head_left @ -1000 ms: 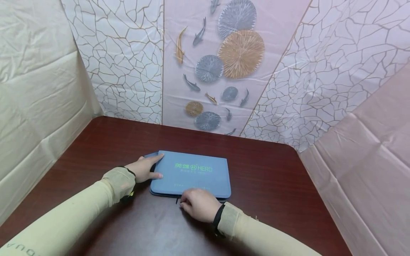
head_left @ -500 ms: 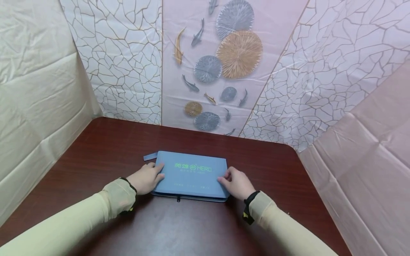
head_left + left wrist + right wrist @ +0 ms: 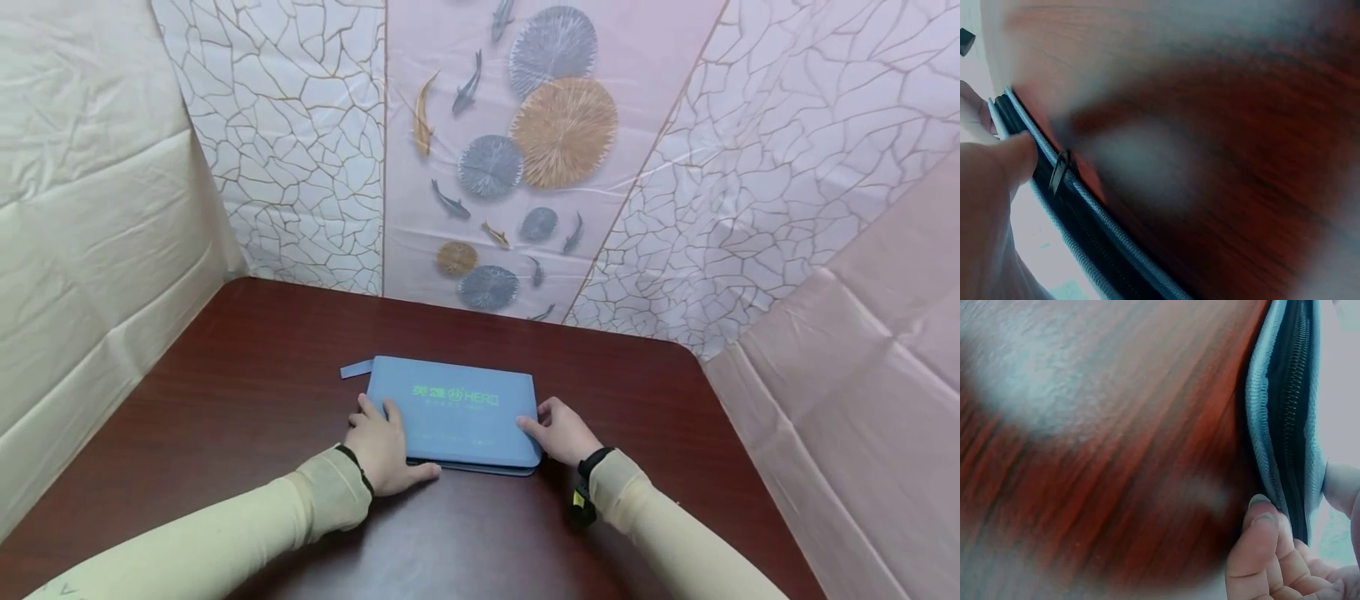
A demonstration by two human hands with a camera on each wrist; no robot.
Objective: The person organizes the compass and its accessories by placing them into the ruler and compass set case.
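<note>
On the left, the left hand [image 3: 386, 446] lies at the near left corner of the case [image 3: 457, 408], its fingers [image 3: 372, 410] nearly straight on the blue cover and its thumb stretched along the near edge on the surface [image 3: 247, 367]. In the left wrist view the thumb presses beside the zipper pull [image 3: 1060, 170], which hangs at the edge of the case; the fingers do not close around anything. The case itself lies flat near the middle of the surface, with green letters on the cover and one small strap [image 3: 355, 368] sticking out at its far left corner. On the right, the right hand [image 3: 562, 429] is at the near right corner, with fingers bent; the fingertips rest on top of the cover and the thumb goes under the edge, so it pinches this corner. In the right wrist view the zipper teeth look joined along the visible side, but the picture is blurred and I cannot tell this for the whole length. I judge that the case is closed, or nearly closed, and that both hands now only hold it; opening or moving it is not yet started. Counted: one case, one zipper pull, one strap, two hands.
</note>
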